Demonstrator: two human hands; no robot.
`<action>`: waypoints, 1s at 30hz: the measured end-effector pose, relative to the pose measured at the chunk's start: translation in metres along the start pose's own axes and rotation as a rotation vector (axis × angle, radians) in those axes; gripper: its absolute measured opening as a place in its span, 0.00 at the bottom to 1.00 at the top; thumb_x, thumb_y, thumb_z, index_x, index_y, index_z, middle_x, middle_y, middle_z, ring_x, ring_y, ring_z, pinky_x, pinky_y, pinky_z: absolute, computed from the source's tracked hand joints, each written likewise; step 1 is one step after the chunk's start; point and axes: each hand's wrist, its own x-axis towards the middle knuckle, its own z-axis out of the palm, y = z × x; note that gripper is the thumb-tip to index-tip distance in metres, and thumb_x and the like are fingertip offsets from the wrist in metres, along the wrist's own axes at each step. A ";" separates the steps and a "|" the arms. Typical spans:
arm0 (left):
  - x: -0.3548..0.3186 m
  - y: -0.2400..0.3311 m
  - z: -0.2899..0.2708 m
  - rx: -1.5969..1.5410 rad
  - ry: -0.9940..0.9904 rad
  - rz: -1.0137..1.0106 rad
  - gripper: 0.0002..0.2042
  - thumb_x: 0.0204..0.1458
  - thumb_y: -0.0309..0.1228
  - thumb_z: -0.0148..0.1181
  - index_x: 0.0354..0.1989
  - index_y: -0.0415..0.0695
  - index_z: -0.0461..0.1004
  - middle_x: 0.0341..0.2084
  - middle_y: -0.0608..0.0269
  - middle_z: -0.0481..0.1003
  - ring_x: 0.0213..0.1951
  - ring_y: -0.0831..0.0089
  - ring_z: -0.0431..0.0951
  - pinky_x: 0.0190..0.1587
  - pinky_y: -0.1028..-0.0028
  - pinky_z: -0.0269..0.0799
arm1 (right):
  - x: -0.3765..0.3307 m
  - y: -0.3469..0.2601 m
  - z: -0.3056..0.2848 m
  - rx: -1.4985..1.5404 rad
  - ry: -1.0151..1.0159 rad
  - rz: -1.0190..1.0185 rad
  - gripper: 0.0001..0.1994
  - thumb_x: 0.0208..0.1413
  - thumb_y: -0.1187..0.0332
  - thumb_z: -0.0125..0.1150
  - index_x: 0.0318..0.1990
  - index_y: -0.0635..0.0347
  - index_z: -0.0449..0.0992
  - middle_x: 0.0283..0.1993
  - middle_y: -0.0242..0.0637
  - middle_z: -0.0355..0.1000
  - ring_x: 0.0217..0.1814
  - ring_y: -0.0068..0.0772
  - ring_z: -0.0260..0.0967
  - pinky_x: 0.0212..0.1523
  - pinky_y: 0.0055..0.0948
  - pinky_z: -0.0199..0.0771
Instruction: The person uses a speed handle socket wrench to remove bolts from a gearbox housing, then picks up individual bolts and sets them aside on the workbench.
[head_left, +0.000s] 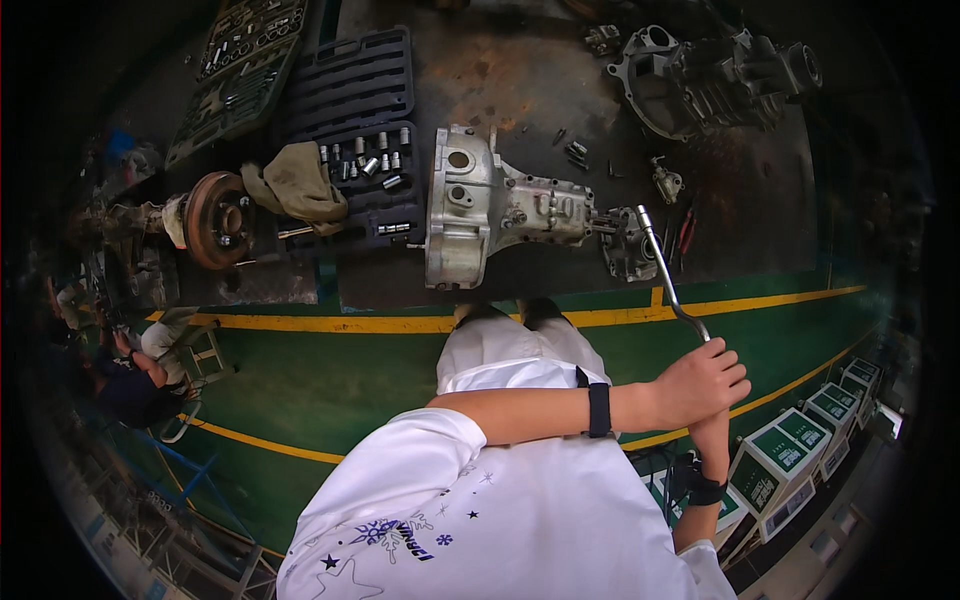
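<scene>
- Gripping the bent metal wrench handle (668,285), the left hand (700,382) closes around its lower end; the right hand (712,428) sits just beneath, mostly hidden, its grasp unclear.
- Handle rises up-left from the hands, its socket head at the rear of the grey gearbox housing (480,205).
- Gearbox lies sideways on the dark rusty workbench (520,70), beside an open socket case (365,165).

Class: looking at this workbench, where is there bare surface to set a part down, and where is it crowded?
Bare: the rusty bench top between the socket case and the far gearbox. Crowded: around the near gearbox, with loose bolts, and where both hands hold the wrench.
</scene>
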 end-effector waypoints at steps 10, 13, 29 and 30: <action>-0.025 -0.095 -0.045 0.096 -0.235 -0.564 0.14 0.49 0.22 0.61 0.46 0.42 0.75 0.48 0.53 0.73 0.54 0.52 0.71 0.58 0.59 0.65 | 0.060 0.079 0.011 0.569 -0.065 0.107 0.13 0.56 0.69 0.68 0.25 0.66 0.73 0.15 0.27 0.56 0.18 0.17 0.51 0.19 0.26 0.49; -0.074 -0.115 -0.088 0.413 -0.190 -0.799 0.10 0.54 0.20 0.57 0.44 0.39 0.75 0.46 0.50 0.74 0.51 0.50 0.72 0.54 0.61 0.68 | 0.078 0.108 0.019 0.614 -0.090 0.086 0.14 0.51 0.71 0.71 0.22 0.65 0.71 0.13 0.33 0.54 0.14 0.25 0.51 0.18 0.28 0.49; -0.060 -0.212 -0.089 1.244 -0.459 -0.700 0.13 0.50 0.29 0.67 0.45 0.46 0.81 0.54 0.56 0.72 0.60 0.52 0.67 0.60 0.56 0.62 | 0.058 0.177 0.108 0.676 -0.244 -0.082 0.17 0.41 0.65 0.73 0.16 0.55 0.66 0.15 0.34 0.63 0.17 0.39 0.64 0.24 0.34 0.61; -0.064 -0.221 -0.087 1.271 -0.479 -0.688 0.12 0.50 0.29 0.67 0.44 0.46 0.82 0.54 0.57 0.72 0.60 0.53 0.67 0.60 0.57 0.62 | 0.053 0.178 0.112 0.695 -0.246 -0.074 0.17 0.41 0.65 0.73 0.16 0.55 0.66 0.15 0.34 0.63 0.17 0.39 0.64 0.24 0.34 0.61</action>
